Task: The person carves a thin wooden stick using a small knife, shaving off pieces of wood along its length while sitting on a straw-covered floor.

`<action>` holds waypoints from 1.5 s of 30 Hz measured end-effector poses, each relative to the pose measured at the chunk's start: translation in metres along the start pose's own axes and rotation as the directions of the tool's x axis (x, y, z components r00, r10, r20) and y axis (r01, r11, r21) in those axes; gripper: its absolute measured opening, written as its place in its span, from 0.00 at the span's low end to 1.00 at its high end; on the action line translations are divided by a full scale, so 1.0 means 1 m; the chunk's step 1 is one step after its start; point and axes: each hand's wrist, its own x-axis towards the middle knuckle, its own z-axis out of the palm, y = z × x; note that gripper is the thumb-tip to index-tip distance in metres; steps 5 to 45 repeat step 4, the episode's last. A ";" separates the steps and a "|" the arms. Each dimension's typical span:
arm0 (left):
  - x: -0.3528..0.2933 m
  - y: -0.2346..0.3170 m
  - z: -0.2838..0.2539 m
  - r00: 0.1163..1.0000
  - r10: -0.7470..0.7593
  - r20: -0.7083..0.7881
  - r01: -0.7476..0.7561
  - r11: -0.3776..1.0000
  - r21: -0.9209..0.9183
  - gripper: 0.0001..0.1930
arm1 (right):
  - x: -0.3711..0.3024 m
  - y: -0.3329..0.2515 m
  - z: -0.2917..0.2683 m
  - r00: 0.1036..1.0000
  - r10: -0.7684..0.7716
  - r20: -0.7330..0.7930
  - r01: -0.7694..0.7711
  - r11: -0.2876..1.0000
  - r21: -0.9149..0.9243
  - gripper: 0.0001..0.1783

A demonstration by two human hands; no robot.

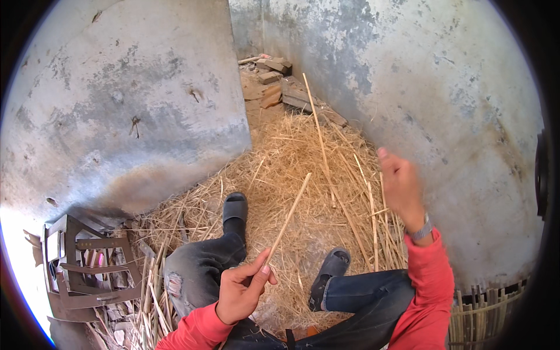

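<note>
My left hand (244,286) is closed in front of my lap and pinches a thin, pale bamboo strip (290,217) between thumb and fingers. The strip slants up and away to the right, and its far end is free. My right hand (402,186), with a metal watch (421,229) at the wrist, is raised at the right, well apart from the strip. It is slightly blurred; the thumb points up and the other fingers are mostly hidden. Beyond my hands, a long, thin strip (318,134) shows against a heap of straw-like shavings (286,151).
Grey, stained walls (408,76) rise beyond the heap. Bricks (273,70) lie in the far corner. My sandalled feet (235,210) rest among the shavings. At the left stands a broken brown frame (96,268) near loose strips (153,286); a slatted bamboo piece (481,318) is at the lower right.
</note>
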 end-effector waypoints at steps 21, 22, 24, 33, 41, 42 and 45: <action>0.000 0.007 -0.003 0.997 -0.077 0.010 0.078 0.988 -0.135 0.21 | -0.032 -0.042 0.031 0.937 -0.132 0.323 0.122 0.991 0.053 0.29; 0.000 0.007 -0.003 0.997 -0.077 0.010 0.078 0.988 -0.135 0.21 | -0.032 -0.042 0.031 0.937 -0.132 0.323 0.122 0.991 0.053 0.29; 0.000 0.007 -0.003 0.997 -0.077 0.010 0.078 0.988 -0.135 0.21 | -0.032 -0.042 0.031 0.937 -0.132 0.323 0.122 0.991 0.053 0.29; 0.000 0.007 -0.003 0.997 -0.077 0.010 0.078 0.988 -0.135 0.21 | -0.032 -0.042 0.031 0.937 -0.132 0.323 0.122 0.991 0.053 0.29; 0.000 0.007 -0.003 0.997 -0.077 0.010 0.078 0.988 -0.135 0.21 | -0.032 -0.042 0.031 0.937 -0.132 0.323 0.122 0.991 0.053 0.29; 0.000 0.007 -0.003 0.997 -0.077 0.010 0.078 0.988 -0.135 0.21 | -0.032 -0.042 0.031 0.937 -0.132 0.323 0.122 0.991 0.053 0.29; 0.000 0.007 -0.003 0.997 -0.077 0.010 0.078 0.988 -0.135 0.21 | -0.032 -0.042 0.031 0.937 -0.132 0.323 0.122 0.991 0.053 0.29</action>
